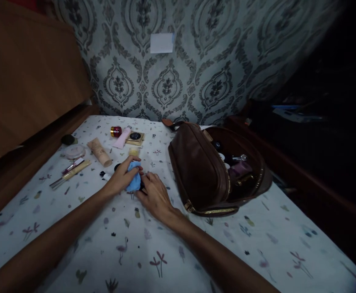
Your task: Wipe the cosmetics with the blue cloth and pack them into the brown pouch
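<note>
My left hand (pixel 123 176) is closed on a light blue cloth (pixel 134 181), low over the printed sheet. Close against it, the fingers of my right hand (pixel 156 194) are curled round a small dark object (pixel 142 185), mostly hidden by the cloth and fingers. Just beyond the hands lies a small yellowish item (pixel 134 152). A short white item with a black end (pixel 104 175) lies left of my left hand. To the right stands a brown leather bag (pixel 199 162), unzipped, with several cosmetics inside.
Left of the hands lie a beige tube (pixel 99 151), a round compact (pixel 74 151) and slim gold tubes (pixel 70 175). Farther back are a red jar (pixel 116 131), a pink tube (pixel 123 138) and a gold case (pixel 135 137). A wooden panel (pixel 31 81) borders the left.
</note>
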The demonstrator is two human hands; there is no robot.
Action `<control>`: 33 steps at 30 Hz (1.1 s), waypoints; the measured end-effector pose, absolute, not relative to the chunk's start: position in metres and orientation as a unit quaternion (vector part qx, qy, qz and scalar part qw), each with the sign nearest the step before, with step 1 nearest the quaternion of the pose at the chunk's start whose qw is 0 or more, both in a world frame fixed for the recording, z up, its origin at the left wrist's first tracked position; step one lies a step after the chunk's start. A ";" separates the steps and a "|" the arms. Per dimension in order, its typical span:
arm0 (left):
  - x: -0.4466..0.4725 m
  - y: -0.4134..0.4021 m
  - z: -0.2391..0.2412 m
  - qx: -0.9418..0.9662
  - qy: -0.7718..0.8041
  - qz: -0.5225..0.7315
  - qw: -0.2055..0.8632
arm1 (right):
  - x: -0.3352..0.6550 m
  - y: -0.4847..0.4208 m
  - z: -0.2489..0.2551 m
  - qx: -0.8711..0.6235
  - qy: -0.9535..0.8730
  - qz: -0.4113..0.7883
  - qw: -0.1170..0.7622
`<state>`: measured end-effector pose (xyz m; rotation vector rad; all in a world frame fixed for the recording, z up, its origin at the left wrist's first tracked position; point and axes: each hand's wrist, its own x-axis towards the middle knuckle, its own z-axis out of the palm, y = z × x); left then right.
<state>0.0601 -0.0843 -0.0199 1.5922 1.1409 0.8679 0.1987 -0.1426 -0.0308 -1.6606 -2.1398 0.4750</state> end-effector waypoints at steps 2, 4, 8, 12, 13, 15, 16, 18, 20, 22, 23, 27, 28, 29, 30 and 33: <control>0.058 -0.084 -0.020 0.608 0.461 0.391 0.515 | 0.203 -0.144 -0.032 -0.592 -0.761 0.176 0.198; 0.055 -0.083 -0.019 0.612 0.448 0.424 0.494 | 0.208 -0.146 -0.035 -0.597 -0.754 0.181 0.205; 0.054 -0.086 -0.015 0.669 0.437 0.436 0.414 | 0.219 -0.149 -0.043 -0.592 -0.742 0.198 0.244; 0.062 -0.099 -0.015 0.793 0.401 0.339 0.309 | 0.222 -0.149 -0.048 -0.551 -0.733 0.225 0.330; 0.064 -0.103 -0.016 0.817 0.389 0.315 0.287 | 0.222 -0.149 -0.048 -0.539 -0.733 0.229 0.346; 0.067 -0.107 -0.018 0.834 0.386 0.287 0.270 | 0.222 -0.149 -0.049 -0.513 -0.737 0.243 0.369; 0.068 -0.107 -0.018 0.828 0.397 0.286 0.274 | 0.222 -0.149 -0.049 -0.497 -0.739 0.254 0.376; 0.068 -0.106 -0.018 0.802 0.425 0.299 0.295 | 0.223 -0.149 -0.050 -0.465 -0.744 0.279 0.391; 0.067 -0.103 -0.018 0.769 0.440 0.322 0.333 | 0.224 -0.149 -0.051 -0.442 -0.738 0.308 0.406; 0.067 -0.101 -0.019 0.721 0.446 0.346 0.402 | 0.224 -0.149 -0.051 -0.431 -0.717 0.348 0.423; 0.067 -0.100 -0.019 0.687 0.446 0.360 0.447 | 0.224 -0.149 -0.051 -0.428 -0.699 0.375 0.432; 0.073 -0.101 -0.023 0.506 0.427 0.410 0.627 | 0.222 -0.150 -0.046 -0.402 -0.602 0.503 0.472; 0.075 -0.102 -0.025 0.476 0.421 0.418 0.649 | 0.221 -0.150 -0.044 -0.392 -0.577 0.532 0.480; 0.076 -0.103 -0.025 0.457 0.416 0.425 0.661 | 0.221 -0.150 -0.043 -0.383 -0.554 0.556 0.487; 0.078 -0.104 -0.026 0.449 0.413 0.432 0.664 | 0.220 -0.150 -0.042 -0.375 -0.530 0.576 0.496; 0.080 -0.106 -0.028 0.452 0.416 0.453 0.646 | 0.216 -0.151 -0.043 -0.353 -0.442 0.631 0.531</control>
